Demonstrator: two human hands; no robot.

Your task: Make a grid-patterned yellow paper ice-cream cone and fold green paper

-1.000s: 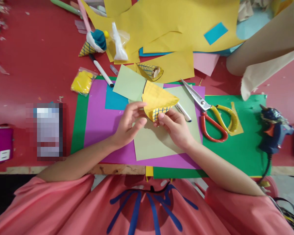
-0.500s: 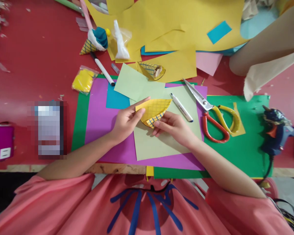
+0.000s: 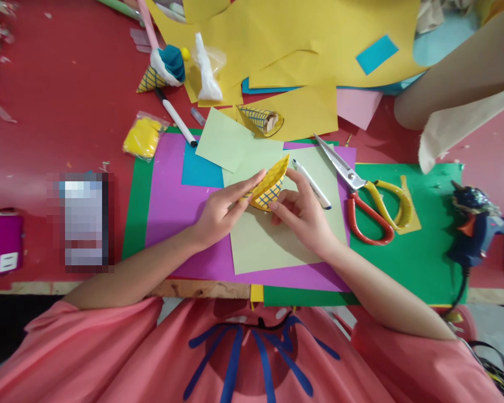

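A curled, checked yellow paper (image 3: 269, 192) slants away from the left hand (image 3: 218, 217), which pinches one end, toward the right hand (image 3: 304, 217), which is half curled against its edge; its grip is hard to tell.

Soft light casts faint shadow on the pale paper (image 3: 264, 252); outer edges stretch.

The red counter (image 3: 67, 129) is carrying plenty: a purple box (image 3: 2, 240) is sitting at far left, a big yellow sheet (image 3: 294, 31) is stretching along the back, and a green sheet (image 3: 424, 268) is lying flat toward the right.
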